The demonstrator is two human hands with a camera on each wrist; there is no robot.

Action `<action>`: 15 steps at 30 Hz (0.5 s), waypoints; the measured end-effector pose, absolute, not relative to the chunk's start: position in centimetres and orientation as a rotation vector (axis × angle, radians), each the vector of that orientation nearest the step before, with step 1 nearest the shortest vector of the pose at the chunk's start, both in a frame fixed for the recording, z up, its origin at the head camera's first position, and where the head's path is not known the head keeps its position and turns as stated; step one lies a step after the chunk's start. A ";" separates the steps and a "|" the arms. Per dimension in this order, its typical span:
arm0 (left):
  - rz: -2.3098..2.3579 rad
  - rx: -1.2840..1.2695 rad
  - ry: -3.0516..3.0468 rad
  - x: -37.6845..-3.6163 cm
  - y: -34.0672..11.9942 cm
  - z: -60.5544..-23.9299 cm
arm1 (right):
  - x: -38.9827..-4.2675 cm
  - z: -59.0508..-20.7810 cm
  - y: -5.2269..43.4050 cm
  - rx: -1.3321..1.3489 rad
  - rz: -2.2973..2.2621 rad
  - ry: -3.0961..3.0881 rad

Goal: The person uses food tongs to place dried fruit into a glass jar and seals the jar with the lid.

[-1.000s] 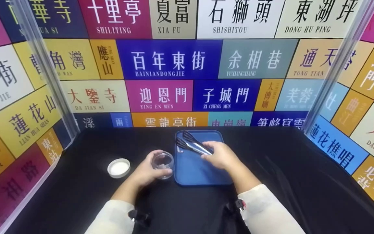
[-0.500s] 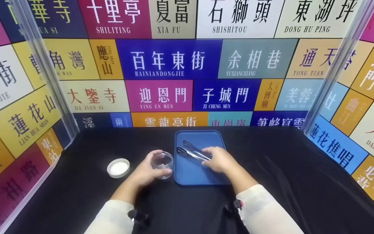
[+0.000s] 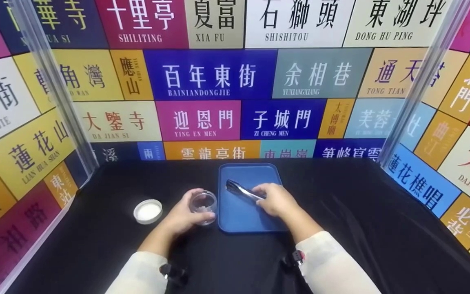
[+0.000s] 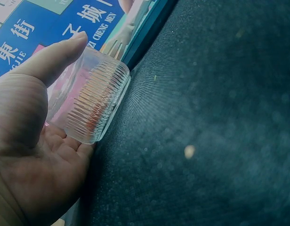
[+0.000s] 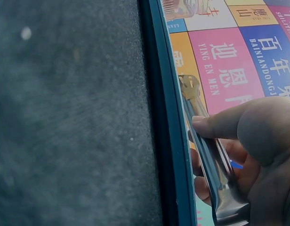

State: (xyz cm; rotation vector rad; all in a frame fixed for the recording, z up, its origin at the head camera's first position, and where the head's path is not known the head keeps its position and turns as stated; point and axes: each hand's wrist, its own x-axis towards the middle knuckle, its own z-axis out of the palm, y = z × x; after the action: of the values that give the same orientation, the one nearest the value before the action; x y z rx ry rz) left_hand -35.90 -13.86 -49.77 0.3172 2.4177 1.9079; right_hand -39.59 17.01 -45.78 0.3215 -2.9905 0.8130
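Note:
My left hand point(image 3: 182, 213) grips a clear ribbed jar point(image 3: 203, 201), thumb on the near side, just left of the blue tray point(image 3: 243, 220). Inside the jar lies something small and pale, too unclear to name. In the left wrist view the jar point(image 4: 95, 96) stands with its ribbed wall toward me. Over the tray my right hand point(image 3: 275, 199) holds metal tongs point(image 3: 241, 190), dark tips pointing to the far left. The right wrist view has the thumb and fingers squeezing the tongs point(image 5: 214, 165) nearly together. Whether anything is between the tips cannot be seen.
A round white lid point(image 3: 148, 211) lies on the black cloth point(image 3: 235, 261) left of the left hand. Panels point(image 3: 210, 73) with large characters stand behind and at both sides. Clear corner posts point(image 3: 416, 90) rise at the back.
The tongs' two arms, spread apart a second ago, have been squeezed together, their tips lower over the tray. The small pale piece seen beside the tips no longer shows. Left hand and jar stayed put.

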 end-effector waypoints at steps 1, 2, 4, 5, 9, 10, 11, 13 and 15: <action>1.910 0.319 2.414 -35.9 -13.8 -49.8 | -39.6 -45.8 17.0 0.318 0.811 -2.991; 1.910 0.321 2.416 -35.9 -13.8 -49.8 | -39.6 -45.7 17.0 0.318 0.806 -2.991; 1.912 0.326 2.417 -35.8 -13.8 -49.7 | -39.5 -45.7 16.9 0.318 0.802 -2.988; 1.917 0.327 2.414 -35.9 -13.8 -49.8 | -39.5 -45.7 16.9 0.320 0.798 -2.985; 1.920 0.325 2.415 -35.9 -13.8 -49.8 | -39.5 -45.8 17.0 0.328 0.780 -2.971; 1.921 0.324 2.414 -35.9 -13.8 -49.8 | -39.5 -45.8 17.0 0.327 0.780 -2.969; 1.921 0.321 2.413 -35.9 -13.8 -49.8 | -39.5 -45.8 17.0 0.331 0.776 -2.966; 1.920 0.319 2.415 -35.8 -13.8 -49.8 | -39.6 -45.8 17.1 0.331 0.777 -2.960; 1.923 0.321 2.412 -35.8 -13.8 -49.8 | -39.6 -45.7 17.2 0.322 0.788 -2.957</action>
State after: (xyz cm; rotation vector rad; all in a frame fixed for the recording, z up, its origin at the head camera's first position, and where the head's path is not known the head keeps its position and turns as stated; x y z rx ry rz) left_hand -35.84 -13.80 -49.76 0.3207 2.4125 1.9230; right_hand -39.59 17.16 -45.71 0.3219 -2.9570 0.7880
